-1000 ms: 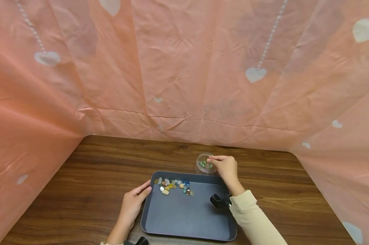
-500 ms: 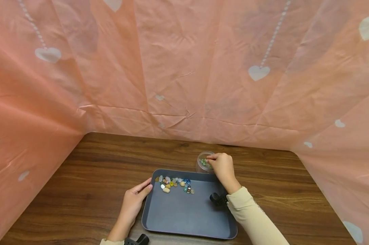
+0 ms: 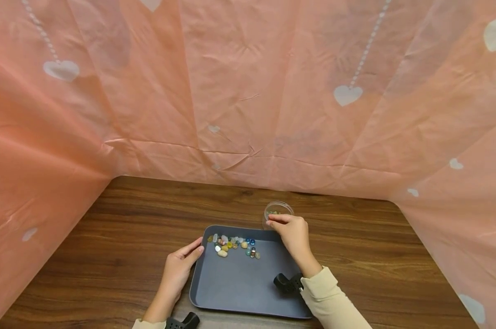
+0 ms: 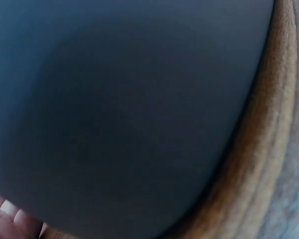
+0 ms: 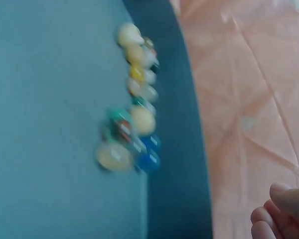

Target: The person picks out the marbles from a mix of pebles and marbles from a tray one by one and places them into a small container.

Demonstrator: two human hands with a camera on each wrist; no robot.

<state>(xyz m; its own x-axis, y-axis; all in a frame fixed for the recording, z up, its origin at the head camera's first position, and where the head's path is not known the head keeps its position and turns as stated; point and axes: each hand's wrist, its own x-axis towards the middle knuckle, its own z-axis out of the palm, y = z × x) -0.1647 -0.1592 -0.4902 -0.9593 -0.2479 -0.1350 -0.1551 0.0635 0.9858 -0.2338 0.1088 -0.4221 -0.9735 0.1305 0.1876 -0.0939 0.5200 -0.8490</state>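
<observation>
My left hand (image 3: 179, 269) grips the left rim of a dark grey rectangular tray (image 3: 248, 288), thumb at the edge. In the left wrist view the tray's wall (image 4: 139, 124) fills most of the frame and the left fingers (image 4: 12, 224) show at its corner. My right hand (image 3: 293, 235) is over the tray's back right edge, thumb and fingertips drawn together in front of a clear round jar (image 3: 264, 217) of small green pieces. I cannot tell whether anything is pinched there. Several polished stones and glass beads (image 5: 142, 119) lie along the tray's back edge.
The tray rests on a brown wood-grain table (image 3: 149, 205). A pink curtain with white hearts (image 3: 239, 114) surrounds the table at the back and sides. Black wrist devices (image 3: 289, 283) are on both wrists.
My right hand has drawn back from inside the jar's mouth toward the tray's back edge, fingertips still together. The left hand stays on the tray, and the stones lie as before.
</observation>
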